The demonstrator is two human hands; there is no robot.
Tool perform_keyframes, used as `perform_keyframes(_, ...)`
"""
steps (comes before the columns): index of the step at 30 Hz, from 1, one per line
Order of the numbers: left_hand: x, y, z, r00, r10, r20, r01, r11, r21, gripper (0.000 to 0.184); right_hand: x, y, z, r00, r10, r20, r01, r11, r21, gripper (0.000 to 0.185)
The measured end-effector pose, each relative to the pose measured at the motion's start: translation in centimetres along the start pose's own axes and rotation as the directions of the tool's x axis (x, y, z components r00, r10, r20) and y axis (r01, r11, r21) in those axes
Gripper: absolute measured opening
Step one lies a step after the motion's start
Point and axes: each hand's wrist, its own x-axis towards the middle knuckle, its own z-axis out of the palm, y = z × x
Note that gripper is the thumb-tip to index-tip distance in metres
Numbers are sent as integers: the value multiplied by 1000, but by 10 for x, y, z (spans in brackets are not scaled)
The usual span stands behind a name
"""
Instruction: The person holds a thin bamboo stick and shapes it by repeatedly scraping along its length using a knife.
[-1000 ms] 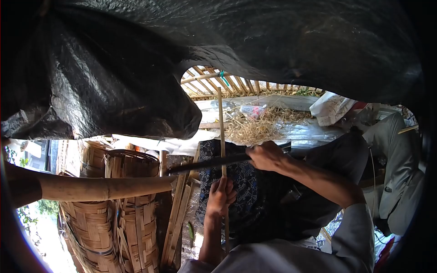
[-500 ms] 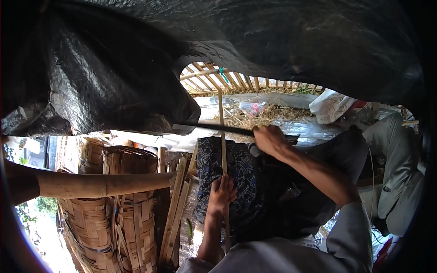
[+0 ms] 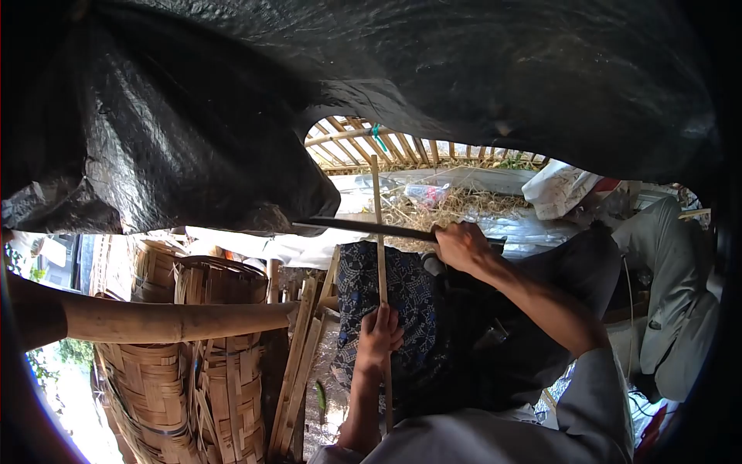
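Observation:
A long, narrow bamboo strip [image 3: 381,267] runs upright through the middle of the view, over a dark patterned cloth [image 3: 413,290] on my lap. My left hand [image 3: 379,332] is closed around its lower part. Higher up, a long dark knife [image 3: 363,226] lies across the strip, its blade pointing left. My right hand [image 3: 461,246] grips the knife at its right end; the handle is mostly hidden by my fingers. Blade and strip cross closely, and I cannot tell how deep the edge sits.
Woven bamboo baskets [image 3: 154,387] stand at left, behind a thick bamboo pole [image 3: 185,321]. Split bamboo slats [image 3: 297,363] lean beside them. Black plastic sheeting [image 3: 479,69] hangs overhead. Thin shavings [image 3: 456,207] lie beyond my knees. Another person's trousered leg [image 3: 672,286] is at right.
The knife has tilted, its left tip now slightly higher than its right end, and moved a little toward me with my right hand. My left hand keeps hold of the strip, slightly lower in view.

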Motion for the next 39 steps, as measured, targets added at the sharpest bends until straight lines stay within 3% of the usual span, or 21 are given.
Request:
perform_keyframes(1,0,-1,-1,1000,7,1,-7,1000,-9,35,-2,-19,-21,991,27,134,-1,982,-190,23)
perform_keyframes(5,-2,-1,-4,998,36,43,-34,999,-32,32,-13,-25,-12,998,-18,-65,21,998,51,42)
perform_keyframes(7,-4,0,-4,999,38,38,-36,998,-50,31,-17,-26,-12,996,-26,-83,32,996,81,47)
perform_keyframes(9,-7,1,-6,998,16,66,-4,982,-187,28,-18,-29,-16,994,-32,-104,44,992,116,51)
perform_keyframes(11,-7,2,-10,998,0,71,17,973,-231,27,-17,-34,-25,980,70,185,-137,915,379,58)
perform_keyframes(12,-7,3,-13,997,-26,79,47,960,-277,26,-20,-32,-23,987,17,160,-82,909,408,44)
perform_keyframes(13,-9,4,-15,997,-21,74,40,962,-271,26,-24,-31,-20,988,12,154,-75,907,414,44)
perform_keyframes(14,-10,4,-16,996,2,87,19,969,-245,25,-29,-28,-16,977,-199,-71,211,943,259,32)
perform_keyframes(15,-12,4,-17,995,24,101,-2,976,-218,24,-32,-28,-11,870,-425,-250,448,893,40,21)
perform_keyframes(16,-14,4,-17,995,27,96,-6,977,-214,24,-34,-32,-3,846,-359,-394,420,904,79,33)
perform_keyframes(17,-16,5,-18,996,-4,94,25,974,-227,23,-36,-32,1,844,-359,-399,423,902,83,33)
perform_keyframes(19,-17,3,-20,995,-33,93,54,970,-235,23,-39,-38,-2,710,-545,-446,538,828,-155,25)
perform_keyframes(20,-15,-1,-23,993,-29,118,56,971,-232,24,-41,-41,-4,772,-454,-445,515,857,20,26)
perform_keyframes(21,-14,-4,-25,989,-26,142,59,971,-230,26,-44,-46,-7,772,-452,-447,516,856,24,26)
perform_keyframes(23,-16,-5,-19,994,-50,92,68,977,-203,27,-48,-62,-23,906,-361,-220,355,932,-70,43)
perform_keyframes(24,-18,-5,-17,996,-75,44,81,980,-180,29,-45,-63,-21,919,-366,-146,341,925,-170,54)
perform_keyframes(27,-20,-6,-16,997,-60,47,67,983,-168,32,-44,-65,-20,889,-393,-234,356,916,-184,54)
perform_keyframes(29,-21,-5,-13,998,-60,32,64,985,-158,32,-46,-67,-22,884,-406,-231,375,912,-165,55)
perform_keyframes(32,-19,-5,-14,999,-44,24,47,987,-152,32,-56,-72,-18,932,-357,-66,356,934,-26,54)
perform_keyframes(39,-17,-8,-15,999,-32,22,35,983,-178,27,-49,-69,-17,944,-329,33,317,928,194,51)
